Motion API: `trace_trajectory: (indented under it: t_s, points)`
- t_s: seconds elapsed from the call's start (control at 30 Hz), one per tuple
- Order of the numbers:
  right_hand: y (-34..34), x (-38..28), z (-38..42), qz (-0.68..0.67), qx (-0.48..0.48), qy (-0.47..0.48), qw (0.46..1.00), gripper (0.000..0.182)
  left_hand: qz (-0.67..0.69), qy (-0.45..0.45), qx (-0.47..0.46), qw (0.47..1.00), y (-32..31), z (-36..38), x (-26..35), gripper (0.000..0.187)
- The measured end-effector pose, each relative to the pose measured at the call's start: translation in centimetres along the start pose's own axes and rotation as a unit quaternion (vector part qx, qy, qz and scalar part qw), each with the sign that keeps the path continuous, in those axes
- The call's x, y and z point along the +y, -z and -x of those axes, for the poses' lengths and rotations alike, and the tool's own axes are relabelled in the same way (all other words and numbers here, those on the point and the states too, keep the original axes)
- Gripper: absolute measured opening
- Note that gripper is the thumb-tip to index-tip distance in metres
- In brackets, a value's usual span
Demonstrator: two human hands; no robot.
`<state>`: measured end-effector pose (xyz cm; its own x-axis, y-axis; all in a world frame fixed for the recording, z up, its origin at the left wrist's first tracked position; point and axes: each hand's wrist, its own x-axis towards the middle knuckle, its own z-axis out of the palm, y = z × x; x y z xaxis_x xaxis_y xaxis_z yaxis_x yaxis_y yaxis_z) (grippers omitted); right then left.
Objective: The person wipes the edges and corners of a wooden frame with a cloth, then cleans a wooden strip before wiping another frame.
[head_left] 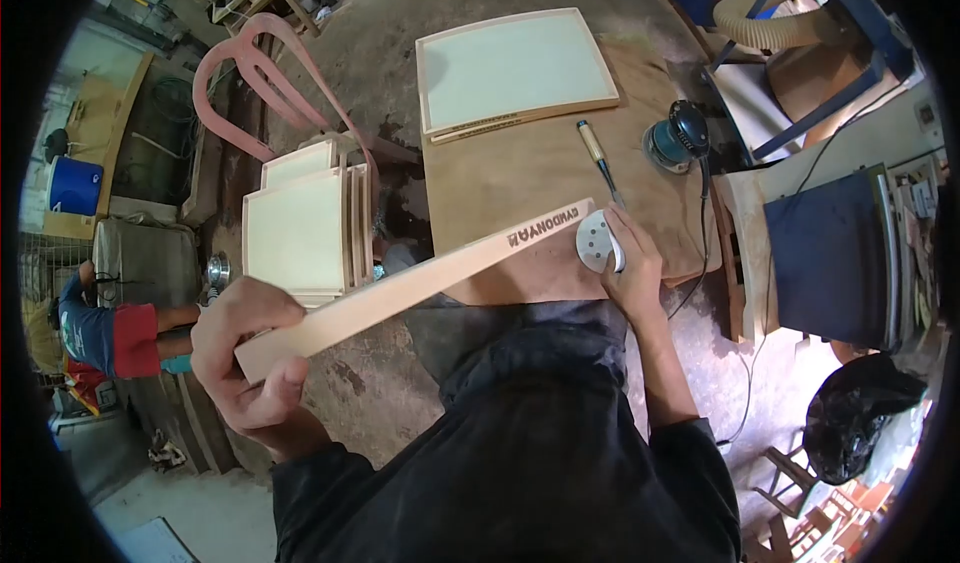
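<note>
My left hand (pixel 250 358) grips the near end of a wood-framed panel (pixel 400 283), thumb below and fingers above. The panel is held up edge-on, slanting up to the right, with dark printed lettering along its pale side. At its far end my right hand (pixel 632 263) is closed on a round, white sanding disc (pixel 594 242) with several holes, which sits right at the panel's corner. Just beyond the right hand lies a chisel (pixel 594 148) with a wooden handle. A similar framed panel (pixel 515 68) rests flat at the table's far end.
The brown-covered table (pixel 520 178) stands before me. A teal and black orbital sander (pixel 676 137) sits on its right side, its cord hanging off the edge. More framed panels (pixel 295 228) lean by a pink chair (pixel 265 73) at left. Another person (pixel 105 333) is at far left.
</note>
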<state>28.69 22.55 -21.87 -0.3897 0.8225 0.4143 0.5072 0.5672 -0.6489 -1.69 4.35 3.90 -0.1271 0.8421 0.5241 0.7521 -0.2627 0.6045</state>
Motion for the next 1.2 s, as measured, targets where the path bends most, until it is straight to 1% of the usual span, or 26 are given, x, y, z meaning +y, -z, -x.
trace_trajectory:
  t_s: [0.03, 0.13, 0.23, 0.33, 0.43, 0.53, 0.57, 0.6, 0.67, 0.73, 0.77, 0.87, 0.9, 1.0, 1.07, 1.1, 1.13, 1.2]
  points:
    - [-0.4, -0.4, -0.1, -0.026, 0.015, -0.003, 1.000, 0.064, -0.003, 0.028, -0.014, 0.999, 0.1, -0.3, 0.4, 0.041]
    - [-3.0, -0.9, -1.2, -0.026, 0.087, 0.024, 0.996, 0.068, -0.012, 0.074, 0.007, 0.997, -1.0, -1.1, 1.6, 0.043]
    - [-5.3, -3.0, -2.7, -0.001, 0.043, 0.052, 0.998, 0.072, 0.082, 0.090, -0.042, 0.992, -1.1, -1.1, 1.4, 0.043]
    - [-5.6, -8.2, -3.7, -0.109, 0.064, 0.088, 0.988, 0.078, 0.070, 0.119, -0.018, 0.990, -1.6, -1.0, 2.4, 0.039]
    - [-5.3, -10.8, -4.2, -0.130, 0.039, 0.138, 0.981, 0.086, 0.044, 0.072, -0.039, 0.996, -0.9, -0.1, 1.3, 0.034]
    - [-7.0, -8.6, -4.9, -0.101, 0.035, 0.058, 0.993, 0.094, 0.035, 0.081, 0.012, 0.996, -2.0, 0.6, 2.1, 0.029]
    - [-7.3, -8.5, -4.9, -0.083, 0.019, 0.055, 0.995, 0.094, 0.027, 0.076, 0.017, 0.997, -2.3, 0.5, 2.3, 0.025]
    - [-6.6, -10.3, -5.2, -0.114, 0.016, 0.096, 0.989, 0.093, 0.032, 0.085, 0.021, 0.996, -2.5, 0.3, 2.5, 0.024]
    - [-3.7, -16.3, -5.7, -0.179, 0.006, 0.170, 0.969, 0.092, 0.043, 0.111, 0.023, 0.993, -2.9, 0.1, 3.0, 0.021]
    - [-2.3, -18.0, -6.1, -0.213, -0.017, 0.209, 0.954, 0.092, 0.073, 0.115, 0.018, 0.991, -3.3, -0.1, 3.1, 0.021]
    - [-2.3, -18.6, -6.3, -0.231, -0.027, 0.231, 0.945, 0.092, 0.085, 0.114, 0.018, 0.990, -3.3, -0.2, 3.2, 0.021]
    - [-3.9, -14.7, -7.2, -0.122, -0.042, 0.144, 0.981, 0.090, 0.123, 0.154, 0.001, 0.980, -3.1, -0.5, 3.5, 0.029]
    - [-3.1, -15.6, -7.1, -0.131, -0.044, 0.110, 0.984, 0.082, 0.081, 0.149, -0.025, 0.985, -2.8, -0.7, 3.6, 0.037]
    - [-1.0, -21.4, -6.7, -0.240, 0.011, 0.257, 0.936, 0.073, 0.052, 0.123, -0.062, 0.989, -2.9, -0.9, 3.4, 0.042]
    - [0.5, -23.2, -6.8, -0.230, 0.017, 0.305, 0.924, 0.070, 0.083, 0.168, -0.072, 0.980, -2.5, -0.5, 3.6, 0.050]
    - [0.7, -23.4, -7.0, -0.224, 0.015, 0.326, 0.918, 0.068, 0.130, 0.173, -0.047, 0.975, -3.1, -0.2, 3.3, 0.052]
    - [0.4, -22.5, -7.4, -0.193, 0.003, 0.290, 0.937, 0.066, 0.177, 0.177, -0.019, 0.968, -3.4, -0.1, 3.1, 0.054]
    - [0.0, -21.3, -8.2, -0.128, -0.028, 0.218, 0.967, 0.063, 0.147, 0.178, -0.016, 0.973, -3.3, 0.2, 2.9, 0.067]
